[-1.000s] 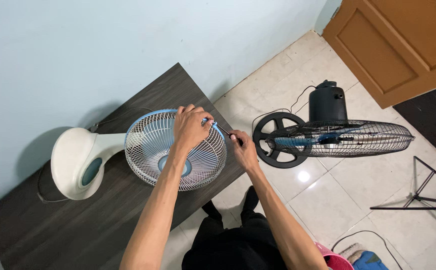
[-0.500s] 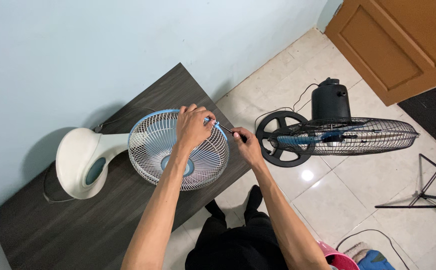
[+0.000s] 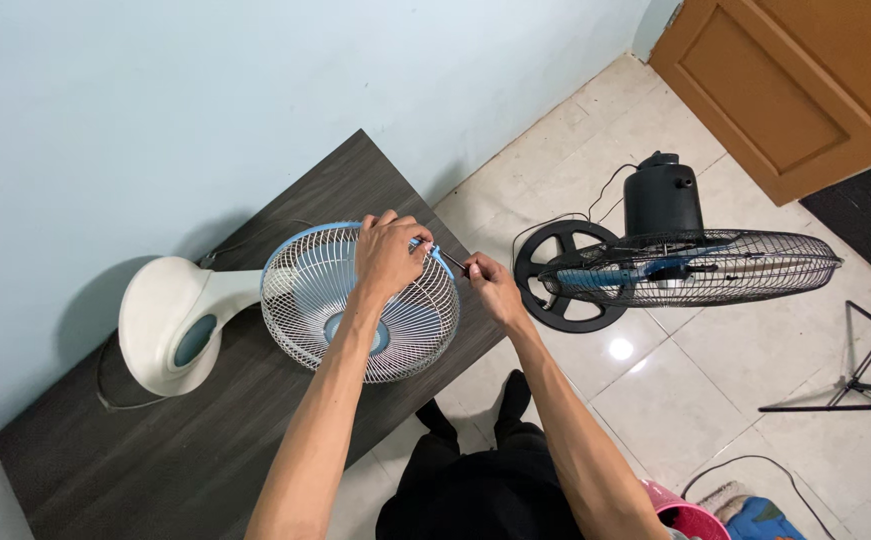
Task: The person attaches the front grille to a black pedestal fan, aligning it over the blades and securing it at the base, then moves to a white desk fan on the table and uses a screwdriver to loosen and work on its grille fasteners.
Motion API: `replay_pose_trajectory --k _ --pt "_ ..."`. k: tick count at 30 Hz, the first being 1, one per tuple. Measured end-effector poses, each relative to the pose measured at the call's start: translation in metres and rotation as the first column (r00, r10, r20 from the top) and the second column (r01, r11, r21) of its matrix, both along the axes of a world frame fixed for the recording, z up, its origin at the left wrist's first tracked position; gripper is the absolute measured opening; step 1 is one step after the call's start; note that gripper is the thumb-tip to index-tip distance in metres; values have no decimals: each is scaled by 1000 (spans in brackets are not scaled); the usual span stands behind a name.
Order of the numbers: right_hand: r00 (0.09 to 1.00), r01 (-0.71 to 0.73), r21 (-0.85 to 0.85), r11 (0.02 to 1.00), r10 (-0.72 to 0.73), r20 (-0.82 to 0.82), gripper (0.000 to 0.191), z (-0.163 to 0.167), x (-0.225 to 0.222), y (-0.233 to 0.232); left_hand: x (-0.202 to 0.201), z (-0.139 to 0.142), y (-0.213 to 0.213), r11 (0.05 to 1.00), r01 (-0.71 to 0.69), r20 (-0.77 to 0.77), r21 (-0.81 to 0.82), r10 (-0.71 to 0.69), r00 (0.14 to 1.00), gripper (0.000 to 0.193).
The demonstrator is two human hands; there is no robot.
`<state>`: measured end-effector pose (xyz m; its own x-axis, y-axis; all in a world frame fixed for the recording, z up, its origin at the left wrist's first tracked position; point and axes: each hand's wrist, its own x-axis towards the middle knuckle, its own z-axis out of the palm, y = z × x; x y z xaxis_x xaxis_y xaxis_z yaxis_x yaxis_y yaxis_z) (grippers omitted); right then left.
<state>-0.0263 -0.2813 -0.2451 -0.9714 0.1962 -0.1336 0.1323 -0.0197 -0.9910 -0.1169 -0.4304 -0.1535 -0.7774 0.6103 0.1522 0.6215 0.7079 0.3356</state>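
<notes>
White table fan (image 3: 355, 300) lies on its back on the dark table (image 3: 155, 460), grille face up, pale base (image 3: 170, 320) to its left; the long axis runs base to grille across the tabletop. My left hand (image 3: 387, 255) sits on top of the fan, fingers curled onto the blue rim (image 3: 305, 235) at the far right edge of the grille. My right hand (image 3: 493, 290) is just off the fan's right edge, pinched on a thin dark tool (image 3: 452, 263), probably a screwdriver, too small to be sure, tip pointing at the rim beside my left fingers. Left hand is on the fan, right just beside it. Grille is white wire with a blue hub. A black floor fan (image 3: 675, 265) stands right of the table fan, on the tiled floor.
</notes>
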Motion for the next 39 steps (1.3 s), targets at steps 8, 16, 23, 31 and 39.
replay_pose_trajectory --k 8,16,23,31,39 --pt "998 59 43 997 -58 -18 25 6 10 4 2 1 2 998 28 27 -57 -26 999 19" --pt "992 -42 277 960 6 128 37 7 20 7 3 -1 6 997 22 27 -76 -21 999 19" --pt "997 -48 216 975 33 73 58 -1 16 12 6 0 5 998 6 25 -63 -4 1000 16" --pt "987 107 185 977 -127 96 44 -1 20 6 8 -1 9 995 26 -10 -95 -27 1000 13" --pt "993 39 110 993 -50 106 51 -8 16 -7 8 1 9 996 43 -23 -76 -45 999 16"
